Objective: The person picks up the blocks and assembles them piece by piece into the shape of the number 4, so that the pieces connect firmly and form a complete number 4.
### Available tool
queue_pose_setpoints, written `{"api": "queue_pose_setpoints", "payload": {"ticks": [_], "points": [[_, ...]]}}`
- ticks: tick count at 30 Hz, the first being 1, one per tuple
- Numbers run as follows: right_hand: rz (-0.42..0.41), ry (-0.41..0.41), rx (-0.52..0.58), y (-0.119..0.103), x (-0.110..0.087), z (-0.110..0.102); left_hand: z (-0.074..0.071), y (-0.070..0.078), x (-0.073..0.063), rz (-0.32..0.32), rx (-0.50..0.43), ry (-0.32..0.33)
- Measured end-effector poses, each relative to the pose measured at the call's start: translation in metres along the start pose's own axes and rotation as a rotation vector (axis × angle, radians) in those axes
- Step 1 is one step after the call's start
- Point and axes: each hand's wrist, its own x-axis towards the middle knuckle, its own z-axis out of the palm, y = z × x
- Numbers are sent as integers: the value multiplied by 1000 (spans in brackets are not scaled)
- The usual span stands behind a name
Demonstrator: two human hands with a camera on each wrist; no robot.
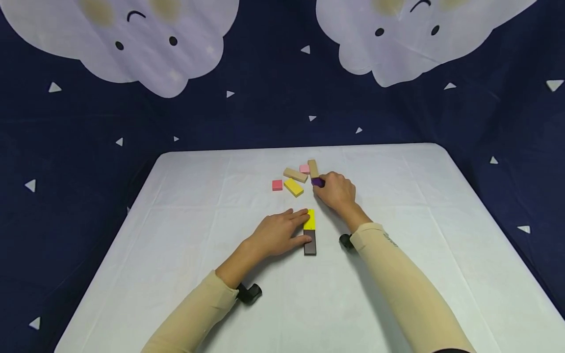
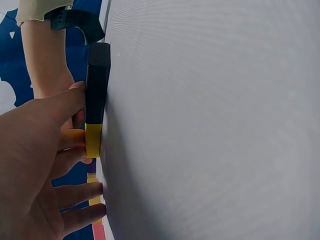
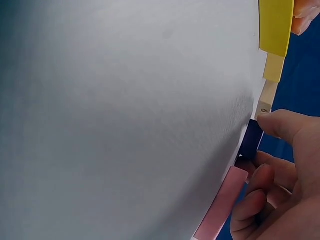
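My left hand (image 1: 278, 234) lies beside a yellow block (image 1: 310, 220) and a dark block (image 1: 310, 245) that stand end to end in a line. Its fingertips touch the yellow one and its thumb touches the dark one, as the left wrist view also shows on the dark block (image 2: 97, 82). Farther off, my right hand (image 1: 337, 191) pinches a purple block (image 1: 317, 182) between thumb and fingers. That purple block (image 3: 251, 140) is partly covered by fingers. It sits at the near end of an upright-looking wooden block (image 1: 313, 168).
Left of the right hand lie a second wooden block (image 1: 295, 175), a yellow block (image 1: 293, 187), a red block (image 1: 277, 185) and a pink block (image 1: 304, 168). In the right wrist view a long pink block (image 3: 221, 204) lies near the fingers. White cloth covers the table (image 1: 176, 220).
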Motion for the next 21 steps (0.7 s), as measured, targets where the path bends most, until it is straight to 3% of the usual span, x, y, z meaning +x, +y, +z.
{"api": "queue_pose_setpoints", "payload": {"ticks": [21], "points": [[-9, 0, 107, 5, -1, -2, 4, -1, 0, -9, -6, 12]]}}
